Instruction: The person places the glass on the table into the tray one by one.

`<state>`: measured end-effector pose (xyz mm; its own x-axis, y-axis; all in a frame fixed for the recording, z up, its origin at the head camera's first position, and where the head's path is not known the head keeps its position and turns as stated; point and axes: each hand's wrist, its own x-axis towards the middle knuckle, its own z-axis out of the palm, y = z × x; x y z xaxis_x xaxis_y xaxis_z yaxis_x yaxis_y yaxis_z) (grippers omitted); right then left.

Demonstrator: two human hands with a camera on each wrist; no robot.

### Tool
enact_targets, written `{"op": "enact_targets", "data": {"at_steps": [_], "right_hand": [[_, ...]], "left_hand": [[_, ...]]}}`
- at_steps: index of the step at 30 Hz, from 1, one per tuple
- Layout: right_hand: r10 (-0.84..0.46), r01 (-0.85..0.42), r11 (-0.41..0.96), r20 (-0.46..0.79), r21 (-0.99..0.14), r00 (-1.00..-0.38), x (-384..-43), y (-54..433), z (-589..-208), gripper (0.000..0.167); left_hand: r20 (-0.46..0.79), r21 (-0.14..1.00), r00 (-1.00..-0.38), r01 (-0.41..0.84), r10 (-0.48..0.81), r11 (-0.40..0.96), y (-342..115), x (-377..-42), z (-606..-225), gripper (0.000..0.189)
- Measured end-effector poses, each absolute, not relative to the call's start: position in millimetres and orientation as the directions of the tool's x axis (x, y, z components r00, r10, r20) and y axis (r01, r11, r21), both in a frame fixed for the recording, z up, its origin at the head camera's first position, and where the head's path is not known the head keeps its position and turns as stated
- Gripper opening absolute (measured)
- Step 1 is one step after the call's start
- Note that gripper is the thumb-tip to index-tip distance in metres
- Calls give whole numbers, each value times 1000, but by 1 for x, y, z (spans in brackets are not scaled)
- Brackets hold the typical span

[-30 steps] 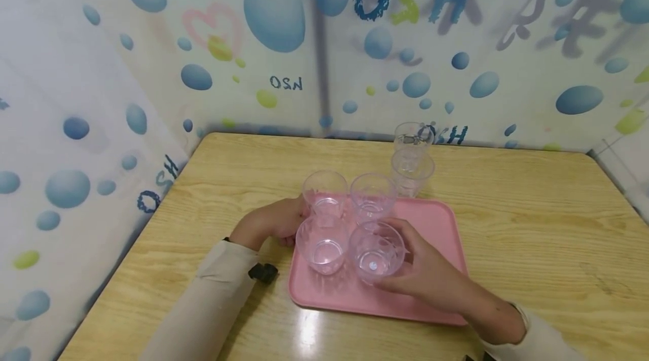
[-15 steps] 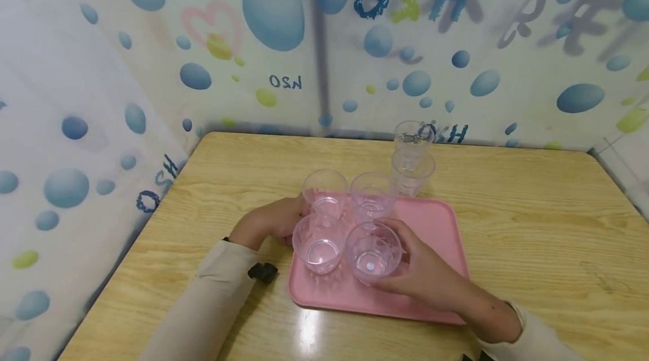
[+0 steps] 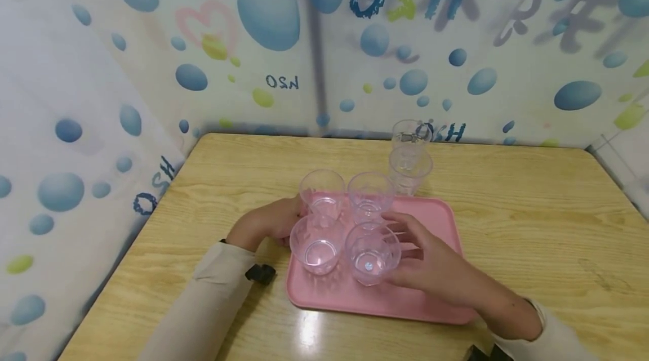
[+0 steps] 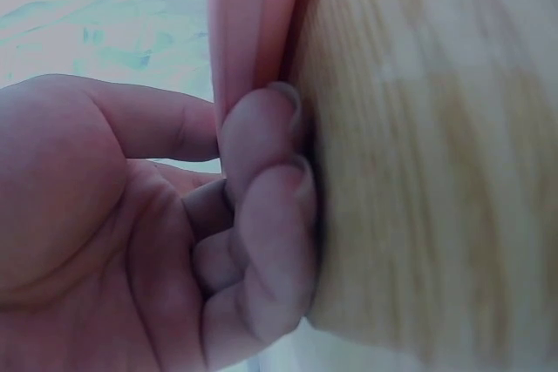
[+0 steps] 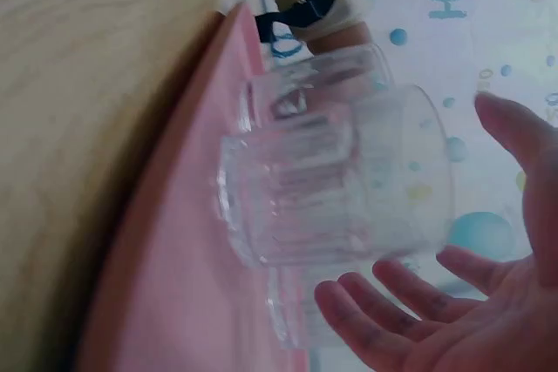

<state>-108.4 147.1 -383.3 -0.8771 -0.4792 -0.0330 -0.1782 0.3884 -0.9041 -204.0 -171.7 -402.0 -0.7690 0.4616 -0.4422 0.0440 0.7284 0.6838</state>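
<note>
Several clear plastic cups stand upright on a pink tray (image 3: 334,296) in the head view. My left hand (image 3: 278,219) grips the tray's left edge. The left wrist view shows its thumb and curled fingers (image 4: 279,241) pinching the rim just above the wood. Beside the front right cup (image 3: 372,259), my right hand (image 3: 436,265) has its fingers spread. In the right wrist view, a gap shows between those fingers (image 5: 366,320) and the cup's wall. The front left cup (image 3: 316,248), back left cup (image 3: 322,192) and back right cup (image 3: 370,197) complete the group.
Two more clear cups stand behind the tray, a nearer cup (image 3: 409,166) and a farther cup (image 3: 410,134). All of this is on a wooden table (image 3: 532,226). A patterned wall covering (image 3: 345,62) borders its back edge.
The front cups have shifted slightly left. My right hand, earlier around the front right cup, has loosened and drawn a little to the right. My left hand keeps its grip on the tray.
</note>
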Motion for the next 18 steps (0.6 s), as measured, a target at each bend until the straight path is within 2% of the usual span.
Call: {"op": "enact_targets", "data": {"at_steps": [2, 6, 12, 18], "right_hand": [[-467, -198, 351, 12, -915, -884, -111, 152, -378, 73], [-381, -245, 394, 85, -886, -920, -121, 161, -367, 59], [-254, -230, 514, 109, -827, -961, -145, 173, -356, 67], [-196, -244, 588, 157, -771, -968, -179, 185, -358, 75]], "left_hand": [[-438, 686, -770, 47, 463, 726, -171, -204, -403, 18], [-423, 691, -773, 62, 472, 720, -170, -204, -403, 15], [-414, 689, -779, 70, 471, 721, -171, -203, -405, 11], [-416, 693, -775, 68, 475, 718, -171, -204, -404, 13]]}}
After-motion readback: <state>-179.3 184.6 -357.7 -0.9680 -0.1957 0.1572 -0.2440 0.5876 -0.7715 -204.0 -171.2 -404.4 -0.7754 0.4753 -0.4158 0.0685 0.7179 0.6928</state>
